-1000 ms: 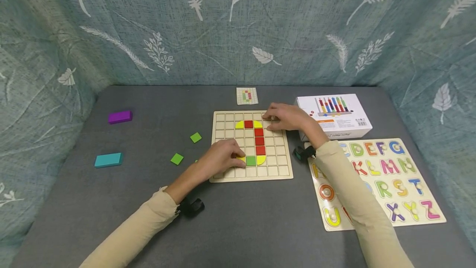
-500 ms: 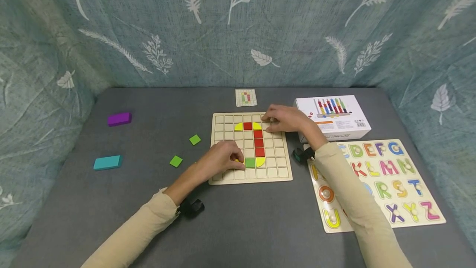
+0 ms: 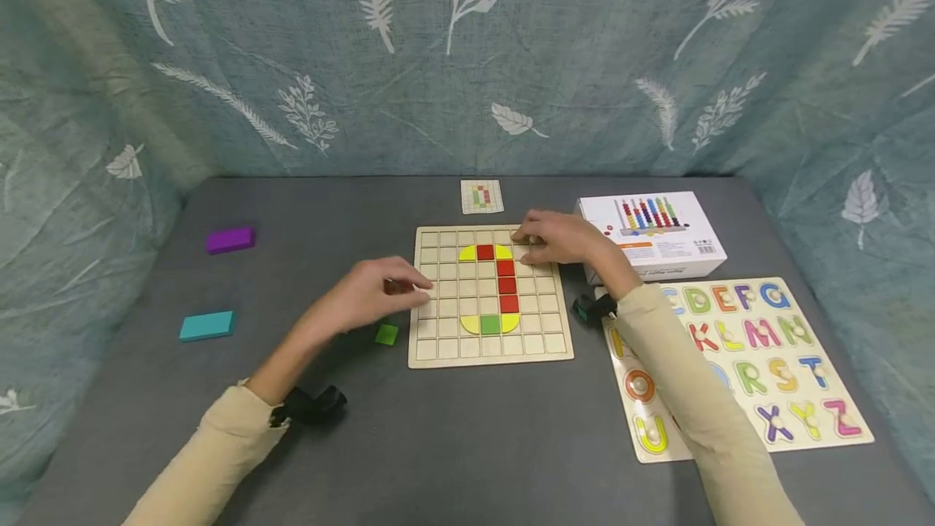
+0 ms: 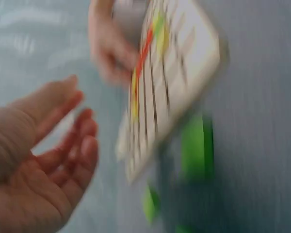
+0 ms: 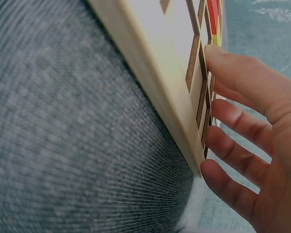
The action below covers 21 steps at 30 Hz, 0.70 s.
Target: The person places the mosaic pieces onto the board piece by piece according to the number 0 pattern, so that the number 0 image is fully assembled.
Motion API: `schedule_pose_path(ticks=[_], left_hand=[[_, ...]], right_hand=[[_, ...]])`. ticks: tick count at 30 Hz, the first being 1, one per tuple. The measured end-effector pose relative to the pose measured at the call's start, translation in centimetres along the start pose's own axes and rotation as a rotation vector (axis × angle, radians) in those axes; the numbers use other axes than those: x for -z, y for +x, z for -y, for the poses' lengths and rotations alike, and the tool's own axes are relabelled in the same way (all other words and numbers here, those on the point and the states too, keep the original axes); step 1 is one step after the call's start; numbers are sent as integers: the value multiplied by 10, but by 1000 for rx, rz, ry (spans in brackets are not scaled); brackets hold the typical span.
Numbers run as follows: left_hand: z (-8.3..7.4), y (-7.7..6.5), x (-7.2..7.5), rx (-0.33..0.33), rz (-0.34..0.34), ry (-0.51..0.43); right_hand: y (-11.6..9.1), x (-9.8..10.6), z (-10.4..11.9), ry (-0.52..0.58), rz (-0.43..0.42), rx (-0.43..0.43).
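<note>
The wooden grid board [image 3: 445, 350] lies mid-table with an outline of tiles in its cells. Red squares [image 3: 507, 285] run down the right side, a green square [image 3: 490, 324] sits at the bottom, and yellow rounded pieces [image 3: 470, 324] fill the corners. My left hand [image 3: 372, 291] hovers at the board's left edge, fingers loosely bent, holding nothing. Below it a loose green tile [image 3: 387, 334] shows; the left wrist view, blurred, has more green tiles [image 4: 196, 148] by the board. My right hand [image 3: 558, 238] rests its fingertips on the board's upper right cells, fingers relaxed.
Behind the board lies a small pattern card [image 3: 482, 196]. A white abacus box [image 3: 657, 234] and an alphabet puzzle board [image 3: 756, 380] are on the right, under and beside the right arm. Purple [image 3: 230, 240] and teal [image 3: 207, 326] blocks lie far left.
My left hand has let go of the yellow piece at the outline's lower left and moved left off the board, now over the green tiles. My right hand stays where it was.
</note>
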<state>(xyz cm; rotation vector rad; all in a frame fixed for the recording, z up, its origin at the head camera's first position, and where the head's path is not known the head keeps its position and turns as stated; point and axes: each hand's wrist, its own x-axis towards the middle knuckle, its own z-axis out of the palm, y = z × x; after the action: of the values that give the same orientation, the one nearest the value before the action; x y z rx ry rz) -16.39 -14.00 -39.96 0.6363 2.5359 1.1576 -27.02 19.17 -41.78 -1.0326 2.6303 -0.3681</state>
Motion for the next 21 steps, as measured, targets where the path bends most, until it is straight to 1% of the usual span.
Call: schedule_pose_path(ticks=[2, 4, 6, 8, 10, 12, 13, 15, 16, 18, 21], left_hand=[[21, -7, 15, 89, -83, -95], [41, -11, 25, 176, -140, -175], [57, -14, 30, 243, -166, -233], [67, -10, 32, 270, -178, -244], [72, -6, 33, 279, -193, -268], [75, -2, 32, 275, -229, -307], [77, 0, 32, 268, -248, -324], [79, 2, 30, 250, -272, -330], [81, 3, 29, 242, -273, -323], [83, 3, 27, 215, -263, -278], [86, 2, 25, 143, -218, -185]], right_hand=[[0, -1, 2, 2, 0, -9], [0, -1, 3, 6, 3, -13], [0, -2, 4, 13, 10, -12], [-1, 0, 2, 13, 15, -11], [-1, 2, 0, 10, 22, -8], [-1, 3, -1, 12, 17, -10], [-1, 3, -1, 13, 12, -12], [-2, 2, -1, 15, 3, -14], [-2, 2, 0, 16, 2, -13], [-2, 1, 1, 13, 6, -9], [-1, 0, 3, 0, 3, -7]])
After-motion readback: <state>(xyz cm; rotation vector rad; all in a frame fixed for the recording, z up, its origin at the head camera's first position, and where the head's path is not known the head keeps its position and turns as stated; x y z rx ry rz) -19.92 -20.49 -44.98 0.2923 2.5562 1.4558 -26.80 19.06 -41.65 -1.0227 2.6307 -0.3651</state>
